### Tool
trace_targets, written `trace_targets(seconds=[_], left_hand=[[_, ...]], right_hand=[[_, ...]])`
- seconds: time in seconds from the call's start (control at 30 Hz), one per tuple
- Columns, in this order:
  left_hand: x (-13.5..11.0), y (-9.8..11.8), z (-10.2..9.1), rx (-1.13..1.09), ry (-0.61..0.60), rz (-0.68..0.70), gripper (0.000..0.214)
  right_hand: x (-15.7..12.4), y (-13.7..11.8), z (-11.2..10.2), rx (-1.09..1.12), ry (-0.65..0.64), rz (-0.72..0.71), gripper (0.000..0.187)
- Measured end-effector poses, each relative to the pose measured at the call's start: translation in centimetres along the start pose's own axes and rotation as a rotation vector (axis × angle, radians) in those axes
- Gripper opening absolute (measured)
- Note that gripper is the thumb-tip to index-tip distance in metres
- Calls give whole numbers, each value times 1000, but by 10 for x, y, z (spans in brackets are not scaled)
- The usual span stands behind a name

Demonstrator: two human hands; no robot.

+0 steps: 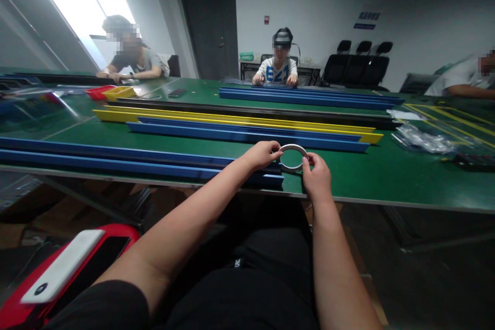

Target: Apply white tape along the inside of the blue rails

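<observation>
Both my hands hold a thin, pale grey ring that looks like a roll of tape (293, 147), tilted above the green table near its front edge. My left hand (264, 155) pinches the left side of the roll between thumb and fingers. On the opposite side, my right hand (317, 178) grips the rim, its thumb toward me. Beneath my left wrist lie long blue profiles (154, 164), their right ends just below the hand. Just beyond the roll is another pair of blue profiles (251, 135).
Yellow profiles (240, 119) and a black profile (270, 113) lie farther back on the green table (386, 175), with more blue profiles (309, 98) beyond. Crumpled clear plastic (423, 139) sits at right. Red (99, 93) and yellow bins (119, 93) stand left. Other people sit around the table.
</observation>
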State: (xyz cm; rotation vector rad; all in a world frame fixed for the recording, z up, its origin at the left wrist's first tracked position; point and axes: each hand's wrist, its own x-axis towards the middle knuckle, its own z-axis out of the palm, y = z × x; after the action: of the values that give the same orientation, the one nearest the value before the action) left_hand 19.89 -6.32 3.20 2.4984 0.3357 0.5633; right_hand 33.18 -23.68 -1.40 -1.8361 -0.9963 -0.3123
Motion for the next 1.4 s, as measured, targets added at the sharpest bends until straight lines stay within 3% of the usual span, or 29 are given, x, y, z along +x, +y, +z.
trace_targets(seconds=[0.5, 1.4], left_hand=[[0, 1, -1, 3, 6, -2, 24], [-5, 5, -7, 85, 1, -35, 23]], right_hand=[[-1, -5, -1, -3, -44, 40, 33], [1, -3, -4, 64, -8, -29, 27]])
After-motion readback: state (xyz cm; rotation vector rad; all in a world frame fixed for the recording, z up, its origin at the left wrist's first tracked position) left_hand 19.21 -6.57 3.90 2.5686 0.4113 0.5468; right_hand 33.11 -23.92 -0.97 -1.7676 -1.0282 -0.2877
